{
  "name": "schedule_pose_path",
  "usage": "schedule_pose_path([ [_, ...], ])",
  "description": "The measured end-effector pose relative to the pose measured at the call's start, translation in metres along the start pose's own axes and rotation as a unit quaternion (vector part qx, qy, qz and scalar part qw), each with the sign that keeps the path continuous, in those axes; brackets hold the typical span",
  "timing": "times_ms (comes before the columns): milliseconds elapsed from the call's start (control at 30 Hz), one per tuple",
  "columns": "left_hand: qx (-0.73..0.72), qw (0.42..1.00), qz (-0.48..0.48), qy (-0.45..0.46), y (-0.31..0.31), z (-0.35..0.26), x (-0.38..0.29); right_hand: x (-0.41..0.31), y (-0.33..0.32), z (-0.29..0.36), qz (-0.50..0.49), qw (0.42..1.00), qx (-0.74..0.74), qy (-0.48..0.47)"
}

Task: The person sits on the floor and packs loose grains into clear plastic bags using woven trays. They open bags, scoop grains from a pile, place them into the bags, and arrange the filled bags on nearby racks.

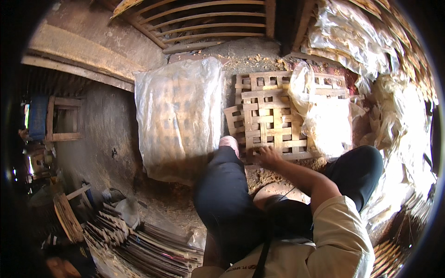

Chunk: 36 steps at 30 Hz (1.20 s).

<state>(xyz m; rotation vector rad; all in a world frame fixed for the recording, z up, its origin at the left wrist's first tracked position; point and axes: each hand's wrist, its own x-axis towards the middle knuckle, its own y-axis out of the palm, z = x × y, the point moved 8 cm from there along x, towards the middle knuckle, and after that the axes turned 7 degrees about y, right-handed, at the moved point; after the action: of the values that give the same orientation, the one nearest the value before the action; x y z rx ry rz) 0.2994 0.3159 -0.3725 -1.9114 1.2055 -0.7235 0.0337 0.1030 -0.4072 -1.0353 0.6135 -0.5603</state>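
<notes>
My right hand is at the near edge of a woven lattice of wooden slats, its fingers bent over that edge. Whether it grips the slats or only rests on them cannot be told. More lattices lie under this one, and a slanted one sticks out at the left. Crumpled clear plastic sheeting covers the right part of the pile, where glare washes out detail. My left hand is out of view; only a bit of the left arm shows beside my thigh. Left of my foot, a plastic sheet covers another lattice stack.
A slatted wooden rack stands at the far side. Plastic-covered material is piled at the right. A bundle of thin slatted panels lies at lower left. Yellowish crumbs litter the floor. A low wooden frame is at far left.
</notes>
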Motion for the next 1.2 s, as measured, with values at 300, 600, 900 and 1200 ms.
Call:
schedule_pose_path([
  [300, -0.015, 1.0, -0.011, -0.014, -0.017, -0.012, -0.028, -0.006, 0.017, -0.003, -0.032, 0.957, -0.286, -0.035],
  [600, -0.046, 0.992, -0.114, -0.032, -0.07, -0.012, -0.037, -0.04, -0.268, 0.012, -0.222, 0.965, -0.03, 0.135],
  [900, -0.082, 0.958, -0.274, 0.016, -0.175, -0.084, 0.0, -0.194, -0.549, -0.118, -0.506, 0.841, 0.173, 0.088],
  [1200, -0.298, 0.893, -0.33, 0.063, -0.236, -0.178, 0.028, -0.262, -0.572, -0.172, -0.478, 0.732, 0.485, -0.017],
])
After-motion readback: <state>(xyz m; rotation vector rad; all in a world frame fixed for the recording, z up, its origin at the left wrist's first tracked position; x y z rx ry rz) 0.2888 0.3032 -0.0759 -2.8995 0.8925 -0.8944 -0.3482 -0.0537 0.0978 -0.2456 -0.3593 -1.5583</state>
